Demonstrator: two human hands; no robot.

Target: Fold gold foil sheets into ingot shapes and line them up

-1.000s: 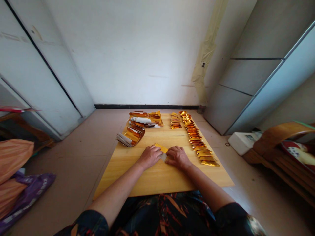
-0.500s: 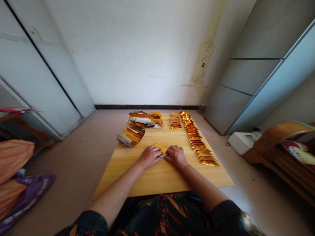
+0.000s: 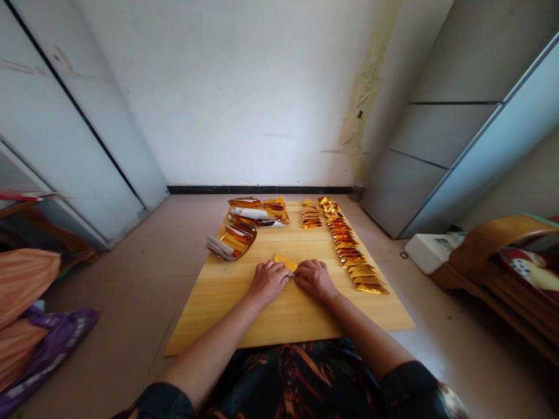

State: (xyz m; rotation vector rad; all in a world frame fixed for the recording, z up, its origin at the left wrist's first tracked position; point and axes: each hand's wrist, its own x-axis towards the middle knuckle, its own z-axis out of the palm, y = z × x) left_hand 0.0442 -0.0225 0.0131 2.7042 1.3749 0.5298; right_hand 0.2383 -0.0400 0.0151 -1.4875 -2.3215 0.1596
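A small sheet of gold foil paper lies on the wooden board, its near part folded over so that a little of the grey underside shows. My left hand is closed on its left side, fingertips pressed along the fold. On the other side my right hand grips the same sheet with bent fingers. Both palms hide most of the near edge. Folded gold paper pieces stand in a long overlapping row at the board's right, with a shorter row beside its far end.
Curled stacks of gold foil sheets and more foil sheets lie at the board's far left. A grey refrigerator and a wooden bench stand to the right. A purple bag is on the floor at left.
The near fold of the gold paper has been rolled or pressed over, so less grey underside shows. Both hands have shifted only slightly. The rows of folded pieces look the same.
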